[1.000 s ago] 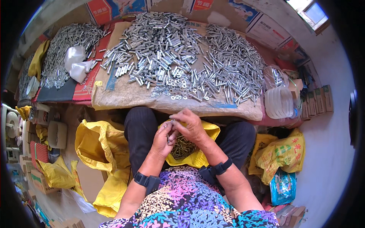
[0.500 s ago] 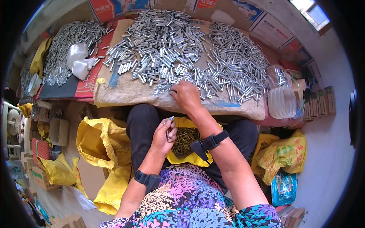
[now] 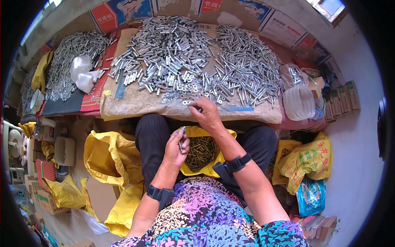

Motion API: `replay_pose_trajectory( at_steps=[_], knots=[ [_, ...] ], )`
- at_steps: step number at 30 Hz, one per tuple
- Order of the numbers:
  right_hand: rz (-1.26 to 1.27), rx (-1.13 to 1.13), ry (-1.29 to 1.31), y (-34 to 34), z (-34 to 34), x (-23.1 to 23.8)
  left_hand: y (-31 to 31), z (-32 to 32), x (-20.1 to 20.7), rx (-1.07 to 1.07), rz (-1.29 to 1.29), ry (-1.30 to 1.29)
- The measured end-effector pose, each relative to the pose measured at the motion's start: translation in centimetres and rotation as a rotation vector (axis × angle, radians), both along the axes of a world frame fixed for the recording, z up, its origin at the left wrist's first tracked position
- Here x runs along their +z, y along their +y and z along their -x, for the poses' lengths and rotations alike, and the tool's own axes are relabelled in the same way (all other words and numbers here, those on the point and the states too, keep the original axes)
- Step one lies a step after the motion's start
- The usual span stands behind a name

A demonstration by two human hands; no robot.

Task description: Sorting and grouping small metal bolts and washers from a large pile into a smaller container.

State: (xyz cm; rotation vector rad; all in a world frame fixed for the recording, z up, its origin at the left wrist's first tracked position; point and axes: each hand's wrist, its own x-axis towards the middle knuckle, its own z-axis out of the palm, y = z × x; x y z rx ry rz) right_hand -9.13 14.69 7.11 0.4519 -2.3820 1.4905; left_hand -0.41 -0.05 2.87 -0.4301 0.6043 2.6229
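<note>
My left hand (image 3: 177,149) is closed around a small silver metal bolt (image 3: 183,129), whose tip pokes up past the thumb. My right hand (image 3: 207,116) is pinched at the near edge of the table; whatever lies between its fingertips is too small to make out. Just beyond it are loose flat washers (image 3: 173,97). Behind them spreads a heap of short silver metal tubes (image 3: 164,53), with thinner silver rods (image 3: 251,70) heaped to the right. Between my knees, brass-coloured bolts (image 3: 200,153) fill an open yellow bag (image 3: 219,162), below both hands.
More metal pieces (image 3: 72,57) and white plastic bags (image 3: 84,74) lie on the table's left. Stacked clear plastic tubs (image 3: 297,103) and narrow boxes (image 3: 343,99) are at the right. Yellow sacks (image 3: 107,156) stand beside my left leg, another (image 3: 306,162) beside my right.
My right hand has drawn back from the washers toward me, fingers pinched. My left hand keeps hold of the bolt in nearly the same place. The view has shifted slightly.
</note>
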Motion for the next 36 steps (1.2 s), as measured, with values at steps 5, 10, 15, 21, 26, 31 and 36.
replay_pose_trajectory(
  at_steps=[5,10,15,21,26,31,36],
  knots=[
    [0.096,0.007,-0.174,1.3,-3.1,-1.6,0.6,-0.1,0.1,-0.006,0.028,-0.026],
    [0.206,0.030,-0.341,1.0,-5.2,-2.2,0.8,-0.1,-0.1,-0.030,0.051,-0.031],
    [0.306,0.105,-0.412,0.5,-6.1,-2.5,1.2,-0.3,-0.5,-0.068,0.076,-0.020],
    [0.124,0.102,-0.254,0.5,-6.5,-2.2,1.1,-0.4,-0.8,-0.100,0.088,-0.065],
    [-0.088,-0.021,-0.047,3.5,-4.6,-0.6,1.0,-0.1,-0.8,-0.125,0.029,-0.031],
    [-0.431,-0.307,0.035,8.9,-0.7,0.5,1.3,0.0,-1.1,-0.105,0.005,-0.032],
    [-0.591,-0.308,0.004,9.0,0.4,0.3,1.3,-0.2,-1.1,-0.116,0.010,-0.045]
  ],
)
